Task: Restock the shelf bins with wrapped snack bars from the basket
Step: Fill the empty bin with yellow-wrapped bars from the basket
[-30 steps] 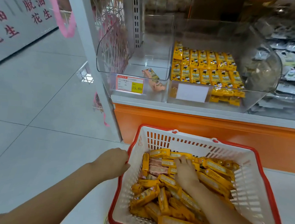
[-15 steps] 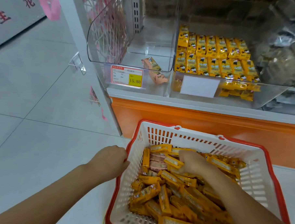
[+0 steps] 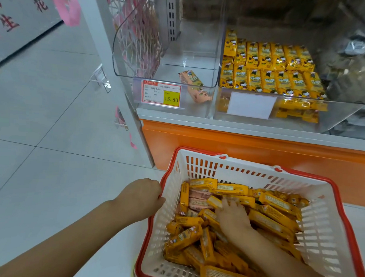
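Your left hand curls its fingers over the left rim of the basket, white lattice edged in red. Your right hand lies palm down on the bars heaped inside the basket, glossy yellow wrappers with small print, beside pink bars near its left wall; blur hides whether those fingers have hold of one.

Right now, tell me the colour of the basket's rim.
Red, on the white basket; clearest in the head view.
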The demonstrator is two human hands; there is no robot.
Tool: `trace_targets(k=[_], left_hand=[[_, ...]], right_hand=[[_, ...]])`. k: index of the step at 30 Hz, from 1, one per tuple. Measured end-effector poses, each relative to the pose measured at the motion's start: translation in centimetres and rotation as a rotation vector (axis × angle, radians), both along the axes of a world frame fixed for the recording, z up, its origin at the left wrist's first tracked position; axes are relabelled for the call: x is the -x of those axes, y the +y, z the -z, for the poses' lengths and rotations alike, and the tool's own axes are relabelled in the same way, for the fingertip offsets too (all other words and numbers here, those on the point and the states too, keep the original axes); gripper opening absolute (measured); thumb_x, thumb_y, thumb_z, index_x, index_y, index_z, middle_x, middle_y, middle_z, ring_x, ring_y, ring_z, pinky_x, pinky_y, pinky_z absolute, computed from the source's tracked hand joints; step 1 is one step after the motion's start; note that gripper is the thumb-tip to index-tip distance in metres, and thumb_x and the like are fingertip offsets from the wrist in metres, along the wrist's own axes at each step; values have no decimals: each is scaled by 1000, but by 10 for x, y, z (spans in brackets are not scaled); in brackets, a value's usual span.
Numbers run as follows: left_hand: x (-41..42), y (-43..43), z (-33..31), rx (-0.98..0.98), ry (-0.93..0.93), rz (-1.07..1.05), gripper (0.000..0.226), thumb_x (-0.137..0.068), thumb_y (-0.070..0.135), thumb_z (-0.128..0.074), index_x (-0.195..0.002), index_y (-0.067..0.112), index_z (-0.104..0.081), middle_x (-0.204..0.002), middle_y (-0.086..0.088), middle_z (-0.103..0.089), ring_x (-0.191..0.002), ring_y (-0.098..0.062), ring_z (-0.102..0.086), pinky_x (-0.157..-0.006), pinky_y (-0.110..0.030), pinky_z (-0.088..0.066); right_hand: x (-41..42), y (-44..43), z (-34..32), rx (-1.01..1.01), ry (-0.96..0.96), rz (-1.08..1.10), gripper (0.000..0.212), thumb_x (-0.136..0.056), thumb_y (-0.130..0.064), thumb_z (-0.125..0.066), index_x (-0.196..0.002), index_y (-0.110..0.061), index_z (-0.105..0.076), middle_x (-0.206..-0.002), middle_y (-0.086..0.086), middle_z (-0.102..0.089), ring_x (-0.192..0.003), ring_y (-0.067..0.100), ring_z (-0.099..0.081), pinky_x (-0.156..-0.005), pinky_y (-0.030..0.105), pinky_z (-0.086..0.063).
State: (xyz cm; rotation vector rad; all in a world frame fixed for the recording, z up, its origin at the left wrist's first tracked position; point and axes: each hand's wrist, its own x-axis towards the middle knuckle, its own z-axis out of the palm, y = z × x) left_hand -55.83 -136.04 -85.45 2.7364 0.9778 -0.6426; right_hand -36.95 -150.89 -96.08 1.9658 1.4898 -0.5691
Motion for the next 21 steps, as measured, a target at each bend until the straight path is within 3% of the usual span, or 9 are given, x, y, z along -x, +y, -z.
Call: trace_targets(k=[4, 9, 13, 15, 17, 19, 21], left_hand=[[1, 0, -4, 18, -6, -2, 40, -97, 39, -40, -112, 12, -65, -108, -5, -67, -96, -19, -63, -83, -31, -52], [-3, -1, -13, 60, 21, -8, 39, -97, 40, -42, -110, 9, -62, -106, -6, -66, -95, -19, -62, -82, -32, -52], [-10, -3, -22, 110, 58, -38, 30, -97, 39, -45, -87, 11, -52, -92, -4, -59, -83, -18, -57, -73, -28, -47], [-15, -3, -27, 120, 78, -59, 31, -96, 40, -46, -93, 11, -54, -98, -5, -60, -89, -19, -59, -77, -30, -49], [-20, -3, -32, 121, 48, -90, 36, -95, 42, -47, -105, 9, -58, -102, -5, -59, -95, -20, -59, -81, -29, -49], [-27, -1, -38, 152, 0, -112, 46, -95, 46, -47, -117, 7, -58, -109, -6, -57, -103, -19, -56, -83, -27, -43], [-36, 2, -46, 300, -130, -168, 61, -90, 55, -51, -129, 8, -55, -116, -3, -55, -110, -16, -53, -91, -25, -40]], right_hand=[[11, -6, 11, -6, -66, 48, 49, -100, -41, -41, -140, -13, -46, -157, 18, -12, -141, 39, -18, -111, 51, -25], [15, -6, 12, -94, -75, 115, 38, -97, -15, -47, -136, -12, -50, -156, 17, -16, -141, 36, -22, -110, 47, -27], [8, -10, 4, -178, 102, 315, 52, -90, -33, -62, -137, -15, -48, -157, 12, -18, -144, 34, -17, -114, 47, -25], [-1, -11, -17, -263, 314, 507, 43, -87, -45, -63, -121, -20, -56, -146, 11, -36, -134, 25, -36, -106, 39, -36], [-11, -12, -49, -386, 631, 723, 23, -86, -47, -65, -92, -25, -59, -116, 1, -56, -100, 10, -53, -83, 28, -44], [-18, -15, -82, -482, 1101, 1037, 18, -84, -40, -68, -97, -28, -64, -112, -4, -63, -97, 9, -59, -79, 27, -47], [-28, -18, -102, -513, 1673, 1314, 44, -77, -29, -79, -116, -17, -65, -123, 8, -65, -111, 26, -62, -87, 39, -52]])
